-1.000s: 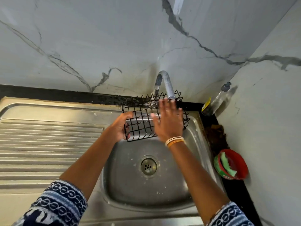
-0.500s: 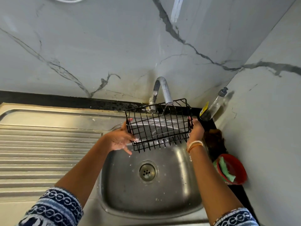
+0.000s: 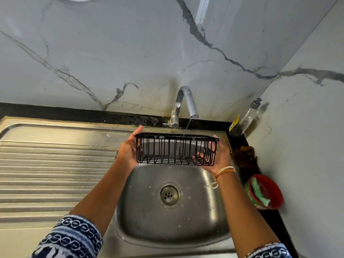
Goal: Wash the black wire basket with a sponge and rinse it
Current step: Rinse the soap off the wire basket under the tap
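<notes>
Two patterned sleeves [image 3: 74, 237] at the near edge, one per forearm. One steel sink [image 3: 141, 220] below the grip, with one drain [image 3: 169, 194] at the centre of its basin; one ribbed draining board [image 3: 52, 174] to the left of the grip. One black wire basket [image 3: 176, 149] held over the far half of the basin, between two hands, level, long side across the view, rim uppermost. Left hand [image 3: 128, 151] flat against the left end of the basket, fingers nearly straight and pointing away, palm pressing the wire. Right hand [image 3: 219, 157] cupped under and around the right end, fingers [image 3: 200, 156] curled in behind the bars and visible through them; thin bangles [image 3: 224, 170] on that wrist. Basket thus clamped from both ends, touching neither basin nor tap.

To the right of the grip, on a black counter strip [image 3: 268, 216]: one red bowl [image 3: 266, 192] containing a green sponge [image 3: 259, 192], nearer than the grip; one dark brown scouring wad [image 3: 245, 159] just beside the right hand; one clear pump bottle [image 3: 243, 120] leaning in the corner, beyond the grip. One curved chrome tap [image 3: 186, 101] directly beyond the basket, a thin thread of water [image 3: 187, 125] falling from its spout onto the basket's far rim. Grey-veined marble wall [image 3: 111, 53] behind and to the right.
</notes>
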Demonstrator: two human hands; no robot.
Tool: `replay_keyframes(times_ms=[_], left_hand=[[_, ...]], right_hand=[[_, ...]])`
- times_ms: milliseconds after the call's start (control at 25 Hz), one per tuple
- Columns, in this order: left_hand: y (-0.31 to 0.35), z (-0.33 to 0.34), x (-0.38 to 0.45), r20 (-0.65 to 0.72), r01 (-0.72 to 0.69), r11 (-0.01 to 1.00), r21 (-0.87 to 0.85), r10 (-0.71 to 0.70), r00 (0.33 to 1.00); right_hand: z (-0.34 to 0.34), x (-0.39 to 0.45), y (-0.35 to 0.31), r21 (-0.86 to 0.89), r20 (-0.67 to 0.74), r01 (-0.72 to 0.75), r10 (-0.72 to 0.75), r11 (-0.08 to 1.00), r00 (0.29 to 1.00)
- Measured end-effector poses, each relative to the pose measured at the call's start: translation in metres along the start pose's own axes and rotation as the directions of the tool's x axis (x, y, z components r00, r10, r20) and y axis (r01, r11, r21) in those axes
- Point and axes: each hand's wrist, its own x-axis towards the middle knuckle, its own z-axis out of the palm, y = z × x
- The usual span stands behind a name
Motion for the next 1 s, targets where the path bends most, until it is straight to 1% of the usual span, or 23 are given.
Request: replay_keyframes(times_ms=[40, 120, 160, 200, 280, 320, 360, 400, 440, 480, 520, 560, 600, 640, 680, 720, 760, 800, 840, 880, 920, 960, 1000], left_hand=[[0.002, 0.003, 0.0, -0.045, -0.049, 0.999, -0.02, 0.048, 0.998], [0.009, 0.008, 0.0, -0.048, -0.087, 0.996, 0.003, 0.087, 0.995], [0.012, 0.012, 0.001, -0.048, -0.074, 0.997, 0.025, 0.075, 0.996], [0.015, 0.017, 0.003, -0.087, -0.047, 0.998, 0.044, 0.051, 0.995], [0.02, 0.028, -0.002, -0.148, 0.01, 0.992, 0.127, 0.009, 0.989], [0.022, 0.031, -0.002, -0.164, 0.03, 0.982, 0.186, 0.001, 0.986], [0.023, 0.035, -0.006, -0.166, 0.039, 0.968, 0.246, 0.002, 0.986], [0.023, 0.039, -0.009, -0.147, 0.025, 0.948, 0.316, 0.023, 0.989], [0.024, 0.042, -0.013, -0.089, -0.005, 0.921, 0.389, 0.043, 0.995], [0.023, 0.044, -0.013, -0.042, -0.055, 0.89, 0.452, 0.083, 0.996], [0.02, 0.046, -0.013, -0.023, -0.098, 0.865, 0.492, 0.126, 0.992], [0.015, 0.048, -0.012, -0.025, -0.134, 0.853, 0.505, 0.17, 0.985], [0.012, 0.052, -0.012, -0.052, -0.159, 0.848, 0.505, 0.214, 0.975], [0.01, 0.055, -0.01, -0.115, -0.165, 0.859, 0.484, 0.25, 0.961], [0.009, 0.059, -0.009, -0.191, -0.158, 0.874, 0.459, 0.272, 0.943], [0.008, 0.061, -0.005, -0.247, -0.149, 0.882, 0.447, 0.282, 0.927], [0.008, 0.065, -0.002, -0.284, -0.143, 0.881, 0.452, 0.294, 0.913], [0.008, 0.068, 0.001, -0.296, -0.15, 0.875, 0.46, 0.31, 0.903], [0.01, 0.071, 0.002, -0.3, -0.164, 0.87, 0.466, 0.33, 0.895], [0.012, 0.073, 0.004, -0.305, -0.175, 0.87, 0.462, 0.341, 0.889], [0.013, 0.073, 0.007, -0.319, -0.165, 0.88, 0.445, 0.328, 0.889], [0.015, 0.073, 0.008, -0.334, -0.152, 0.893, 0.423, 0.31, 0.89], [0.017, 0.073, 0.009, -0.342, -0.147, 0.9, 0.411, 0.301, 0.89]], right_hand=[[0.001, -0.001, -0.002, -0.019, 0.021, 0.063, -0.063, 0.998, 0.998], [0.002, 0.001, -0.008, -0.081, 0.039, 0.149, -0.146, 0.986, 0.989], [0.001, 0.002, -0.013, -0.13, 0.028, 0.178, -0.176, 0.975, 0.984], [0.002, 0.003, -0.018, -0.165, 0.029, 0.21, -0.208, 0.964, 0.978], [0.006, 0.002, -0.028, -0.181, 0.021, 0.244, -0.244, 0.953, 0.969], [0.009, 0.003, -0.033, -0.2, -0.001, 0.224, -0.228, 0.954, 0.974], [0.011, 0.004, -0.038, -0.232, -0.036, 0.164, -0.177, 0.959, 0.984], [0.011, 0.006, -0.041, -0.271, -0.077, 0.061, -0.085, 0.961, 0.993], [0.009, 0.007, -0.041, -0.302, -0.137, -0.076, 0.036, 0.95, 0.99], [0.003, 0.011, -0.038, -0.318, -0.22, -0.215, 0.149, 0.924, 0.964], [-0.001, 0.01, -0.034, -0.3, -0.291, -0.318, 0.231, 0.899, 0.928], [-0.008, 0.012, -0.031, -0.263, -0.347, -0.374, 0.275, 0.889, 0.897], [-0.01, 0.01, -0.027, -0.221, -0.368, -0.399, 0.303, 0.89, 0.879], [-0.01, 0.009, -0.025, -0.192, -0.368, -0.408, 0.32, 0.892, 0.873], [-0.008, 0.008, -0.026, -0.176, -0.359, -0.403, 0.322, 0.898, 0.876], [-0.003, 0.006, -0.028, -0.203, -0.354, -0.383, 0.297, 0.901, 0.887], [0.004, 0.005, -0.03, -0.259, -0.353, -0.338, 0.237, 0.905, 0.905], [0.011, 0.005, -0.03, -0.355, -0.358, -0.257, 0.123, 0.899, 0.925], [0.02, 0.005, -0.027, -0.51, -0.363, -0.137, -0.068, 0.849, 0.929], [0.028, 0.005, -0.023, -0.701, -0.329, -0.019, -0.3, 0.713, 0.895], [0.035, 0.005, -0.016, -0.863, -0.236, 0.053, -0.495, 0.502, 0.836], [0.037, 0.006, -0.008, -0.964, -0.12, 0.059, -0.617, 0.261, 0.778], [0.039, 0.006, -0.001, -1.0, -0.02, 0.001, -0.677, 0.03, 0.736]])
